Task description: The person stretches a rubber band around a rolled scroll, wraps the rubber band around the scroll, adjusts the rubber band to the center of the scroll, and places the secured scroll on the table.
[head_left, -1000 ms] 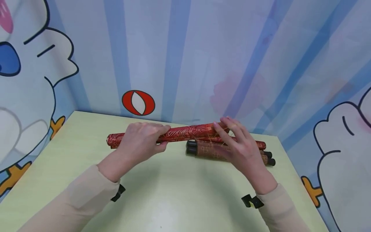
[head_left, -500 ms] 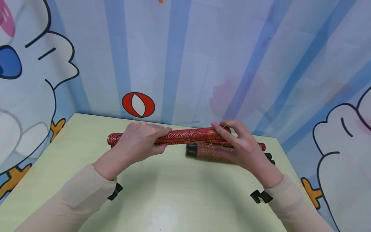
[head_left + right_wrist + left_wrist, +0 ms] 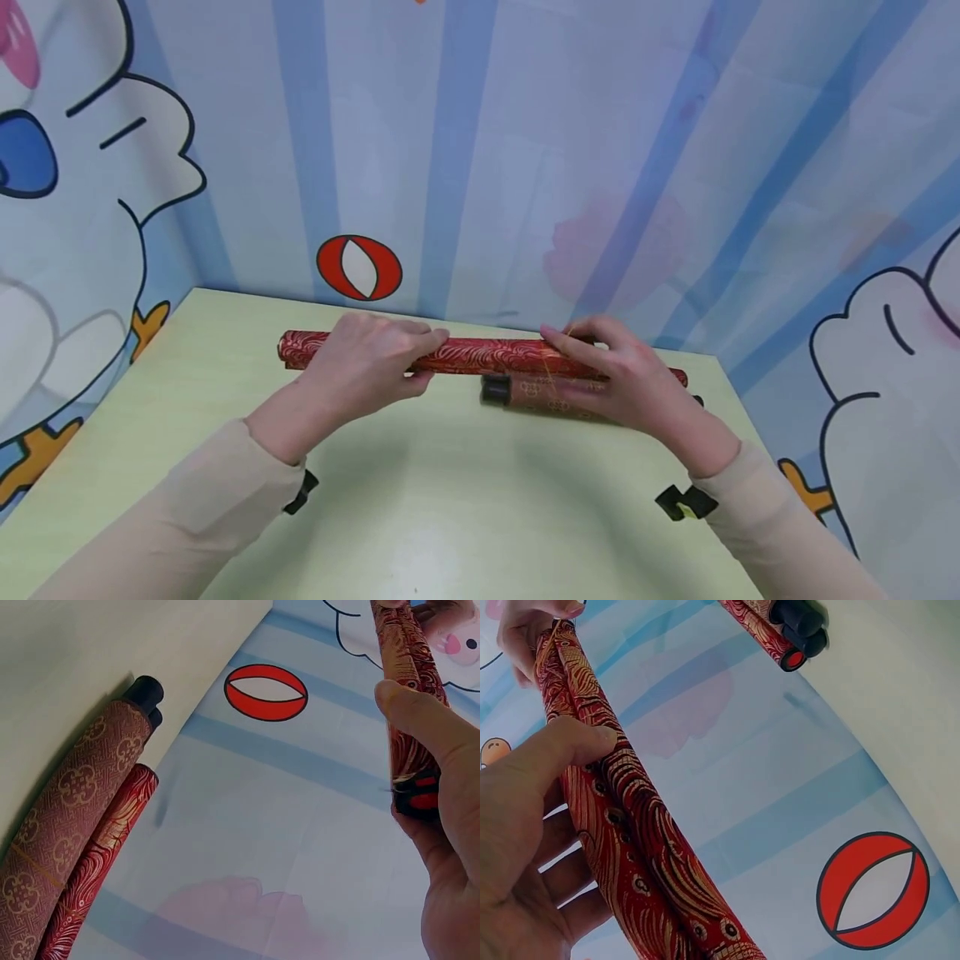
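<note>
A red scroll with a gold swirl pattern (image 3: pixel 487 356) is held level above the back of the table, rolled from both ends into two rolls side by side. My left hand (image 3: pixel 367 358) grips it left of its middle, thumb across the rolls in the left wrist view. Near the other end, my right hand (image 3: pixel 626 371) holds it between thumb and fingers. A thin yellowish cord (image 3: pixel 551 367) hangs by the right fingers. Below that hand lie a brown scroll with black knobs (image 3: pixel 82 795) and a second red scroll (image 3: pixel 105 847), side by side.
The pale green table (image 3: pixel 450 500) ends at a striped blue backdrop (image 3: pixel 510 167) close behind the scrolls. Cartoon figures cover the side walls. Small black pieces (image 3: pixel 686 504) sit at the sleeve cuffs.
The held scroll's right end has come down, so it lies more level. My right hand has lowered and its fingers have curled in closer round that end; the left hand keeps its grip.
</note>
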